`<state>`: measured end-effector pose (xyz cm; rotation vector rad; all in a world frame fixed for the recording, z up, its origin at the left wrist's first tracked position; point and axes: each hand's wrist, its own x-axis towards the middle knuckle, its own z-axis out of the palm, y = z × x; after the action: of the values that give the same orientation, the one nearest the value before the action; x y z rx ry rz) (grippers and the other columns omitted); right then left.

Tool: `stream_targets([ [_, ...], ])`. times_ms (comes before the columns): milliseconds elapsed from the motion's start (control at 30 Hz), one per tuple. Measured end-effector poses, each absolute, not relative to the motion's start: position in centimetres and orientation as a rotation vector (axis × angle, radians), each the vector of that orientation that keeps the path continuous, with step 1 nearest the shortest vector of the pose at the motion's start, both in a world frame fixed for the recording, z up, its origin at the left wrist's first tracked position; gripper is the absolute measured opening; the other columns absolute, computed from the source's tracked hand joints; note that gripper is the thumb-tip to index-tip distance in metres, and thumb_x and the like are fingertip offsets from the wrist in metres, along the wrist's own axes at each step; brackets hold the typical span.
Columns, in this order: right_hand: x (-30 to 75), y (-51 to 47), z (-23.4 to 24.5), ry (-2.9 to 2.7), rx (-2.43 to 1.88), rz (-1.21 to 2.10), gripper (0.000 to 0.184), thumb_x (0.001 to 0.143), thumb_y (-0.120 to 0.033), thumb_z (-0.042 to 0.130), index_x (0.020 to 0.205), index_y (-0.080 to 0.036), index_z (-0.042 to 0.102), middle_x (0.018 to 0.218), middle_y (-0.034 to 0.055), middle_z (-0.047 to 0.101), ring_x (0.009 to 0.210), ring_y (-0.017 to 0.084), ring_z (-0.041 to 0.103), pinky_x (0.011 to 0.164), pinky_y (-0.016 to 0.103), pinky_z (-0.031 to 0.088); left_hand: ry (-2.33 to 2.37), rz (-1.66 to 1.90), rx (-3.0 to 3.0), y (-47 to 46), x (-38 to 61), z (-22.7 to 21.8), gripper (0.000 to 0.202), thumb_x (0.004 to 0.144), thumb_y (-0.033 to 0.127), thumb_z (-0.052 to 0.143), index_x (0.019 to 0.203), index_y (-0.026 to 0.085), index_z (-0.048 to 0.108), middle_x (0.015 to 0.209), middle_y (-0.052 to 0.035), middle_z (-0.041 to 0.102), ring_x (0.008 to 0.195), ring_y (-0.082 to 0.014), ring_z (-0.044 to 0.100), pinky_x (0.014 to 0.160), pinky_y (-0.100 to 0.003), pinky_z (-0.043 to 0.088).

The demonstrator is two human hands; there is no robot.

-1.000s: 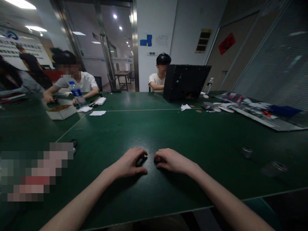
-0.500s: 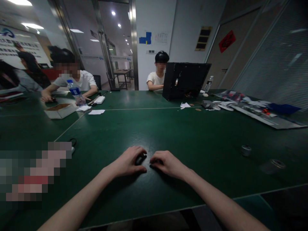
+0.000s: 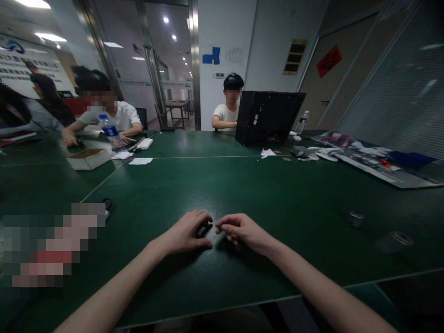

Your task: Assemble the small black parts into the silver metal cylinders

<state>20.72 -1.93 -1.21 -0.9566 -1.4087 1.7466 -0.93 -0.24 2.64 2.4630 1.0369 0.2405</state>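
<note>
Left hand (image 3: 190,231): on the table (image 3: 173,185), palm down, grip apart, thumb spread from the curled fingers; I cannot tell whether the dark patch (image 3: 202,231) beneath is an object or shadow.
Right hand (image 3: 244,233): just beside the left, fingers bent; I cannot tell whether its grip is pinched on anything.
Cans: large can (image 3: 395,243) and small can (image 3: 356,219), well right of the hands.
Box (image 3: 89,162): far left, bottle (image 3: 111,133) just beside it.
Screen (image 3: 272,118): far side.
</note>
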Motion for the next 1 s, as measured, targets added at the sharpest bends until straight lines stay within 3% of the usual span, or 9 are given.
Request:
stream_targets([
  [600,21.1,-2.0,-0.8,-1.191,-0.823,1.958,0.026,0.067,-0.025,0.076,0.087,-0.014,0.064,0.079,0.0023,0.066,0.049,0.002,0.049,0.043,0.014,0.035,1.055,0.233,2.427,-0.2,-0.8,2.7,0.048,0.073,0.049,0.067,0.111,0.022,0.054,0.109,-0.006,0.056,0.1,-0.0245,0.052,0.085,-0.036,0.042],
  [1000,21.2,-2.2,-0.4,-1.205,-0.839,1.967,0.027,0.068,-0.027,0.075,0.087,-0.012,0.064,0.081,0.0047,0.067,0.048,0.002,0.049,0.043,0.013,0.034,1.062,0.221,2.418,-0.4,-0.5,3.2,0.047,0.074,0.049,0.067,0.109,0.021,0.056,0.107,-0.0065,0.057,0.099,-0.0249,0.053,0.085,-0.036,0.042],
])
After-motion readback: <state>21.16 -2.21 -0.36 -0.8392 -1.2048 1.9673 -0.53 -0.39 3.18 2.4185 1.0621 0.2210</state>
